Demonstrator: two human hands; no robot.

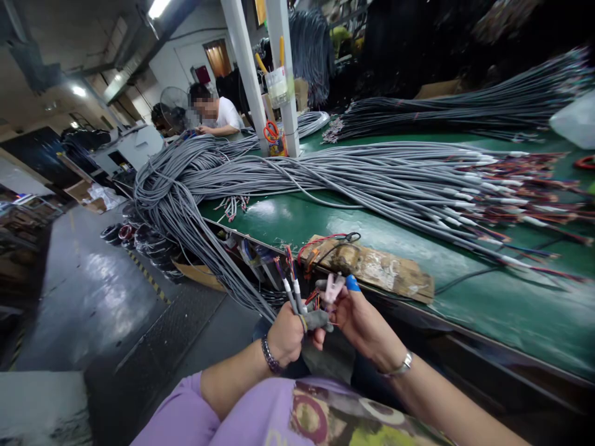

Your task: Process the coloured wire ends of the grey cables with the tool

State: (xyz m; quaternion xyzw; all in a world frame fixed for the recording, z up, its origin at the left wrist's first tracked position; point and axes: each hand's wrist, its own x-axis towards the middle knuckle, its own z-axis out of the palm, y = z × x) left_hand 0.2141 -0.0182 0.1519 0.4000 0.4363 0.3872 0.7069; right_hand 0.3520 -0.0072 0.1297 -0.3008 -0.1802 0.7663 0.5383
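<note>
My left hand [288, 331] is closed round several grey cables [289, 296], whose white-sleeved ends and coloured wires point upward. Grey coverings sit on its thumb and a finger. Beside it, my right hand [356, 316] is closed, with blue tape wrapped on one fingertip. Between its fingers is a small pale pink, forked piece [333, 288], too small to name surely. Thin reddish-orange wires [313, 300] show between the two hands, just above the grey-covered thumb. Just beyond the hands, a worn wooden board [385, 269] carries a brownish lump and a red and black lead.
A large bundle of grey cables [279, 176] runs along the green table [269, 217] and hangs over its left edge. Dark cables [441, 111] lie farther back. A white post [290, 80] rises from the table. Another person [223, 118] sits at the far left.
</note>
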